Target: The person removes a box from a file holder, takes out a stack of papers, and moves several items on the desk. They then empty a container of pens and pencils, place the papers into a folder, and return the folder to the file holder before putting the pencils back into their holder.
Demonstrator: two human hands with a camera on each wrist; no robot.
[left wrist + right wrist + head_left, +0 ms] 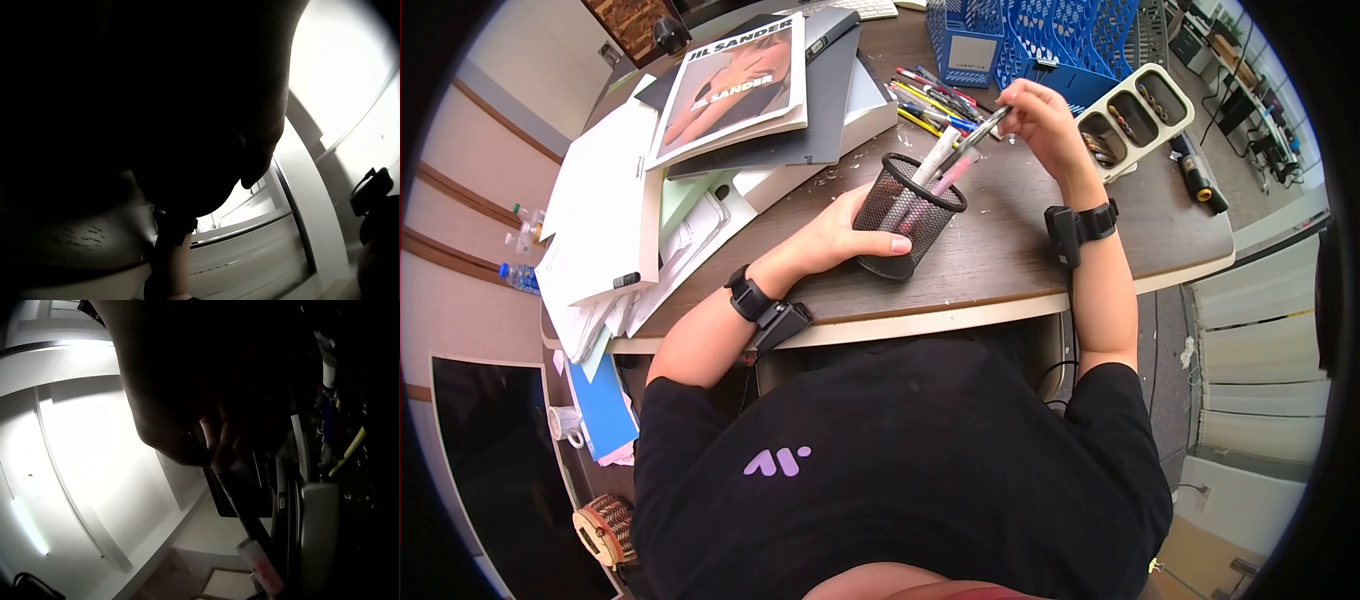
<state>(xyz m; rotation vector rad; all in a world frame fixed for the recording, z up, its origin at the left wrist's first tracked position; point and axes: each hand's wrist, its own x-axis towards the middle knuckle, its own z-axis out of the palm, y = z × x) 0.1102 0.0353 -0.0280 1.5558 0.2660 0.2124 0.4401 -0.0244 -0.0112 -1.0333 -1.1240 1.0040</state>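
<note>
My left hand point(840, 235) grips a black mesh pen cup point(890, 215) from its left side, thumb across the front. The cup leans over the table near its front edge. A white marker point(937, 158) sticks out of it. Above the rim, my right hand point(1042, 125) pinches the upper end of a slim dark pen point(990, 126), which slants down toward the cup and has a pink-and-white lower part point(261, 567). Behind the cup lies a loose pile of pens and pencils point(935, 95). The left wrist view is mostly dark, with the cup hidden.
A cream tray point(1180, 120) with compartments of small items stands right of my right hand, a black-and-yellow cylinder point(1195, 180) beyond it. Blue file holders point(968, 45) stand at the back. Stacked papers, folders and a magazine point(735, 90) cover the left side.
</note>
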